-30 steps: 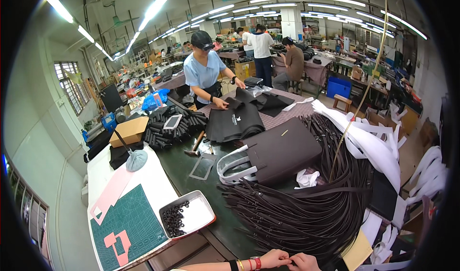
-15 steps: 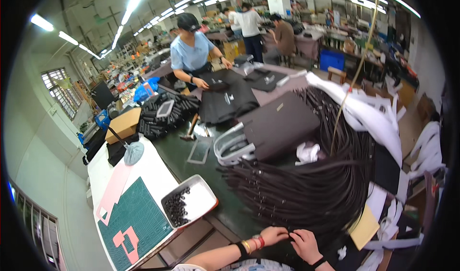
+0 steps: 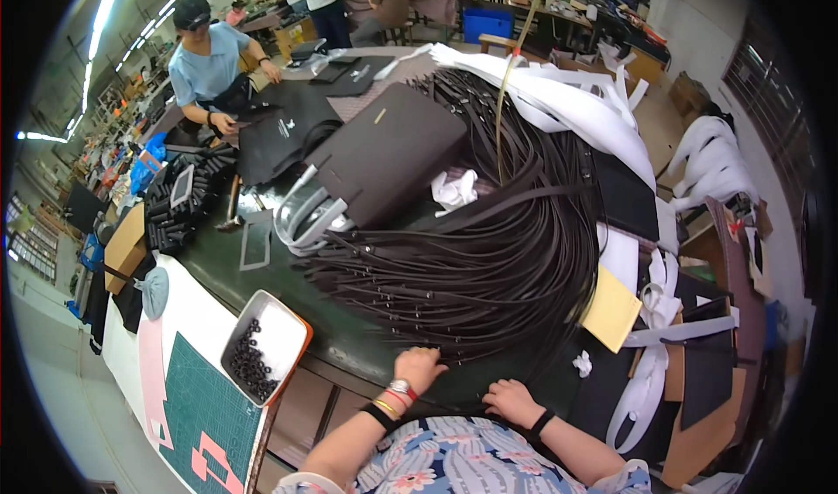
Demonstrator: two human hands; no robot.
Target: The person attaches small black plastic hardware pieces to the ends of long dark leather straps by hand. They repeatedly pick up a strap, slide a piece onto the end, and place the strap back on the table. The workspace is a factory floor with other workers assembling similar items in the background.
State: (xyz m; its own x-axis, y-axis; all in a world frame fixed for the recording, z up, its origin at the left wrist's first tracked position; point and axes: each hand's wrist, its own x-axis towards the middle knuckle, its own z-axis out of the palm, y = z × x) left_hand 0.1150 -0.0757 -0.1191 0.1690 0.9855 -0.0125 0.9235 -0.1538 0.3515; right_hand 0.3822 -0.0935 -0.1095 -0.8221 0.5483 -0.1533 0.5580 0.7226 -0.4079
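A large bundle of long dark leather straps with small metal fittings curves across the green-black table in front of me. My left hand is at the bundle's near edge, its fingers closed and pointing right. Whatever it pinches is dark against the dark table, and I cannot make it out. Apart from it, farther right, my right hand rests low by the table's near edge with its fingers slightly bent and apart. Nothing shows in that hand. A white tray with an orange rim holding small black rings stands to the left.
A dark brown bag lies behind the straps, near a hammer and a clear frame. A green cutting mat is at left, yellow sheet and white strips at right. Across the table a co-worker handles black pieces.
My hands were together at the strap bundle's near edge; now they are apart, the left up by the straps, the right lower. My view has turned to the right and downward.
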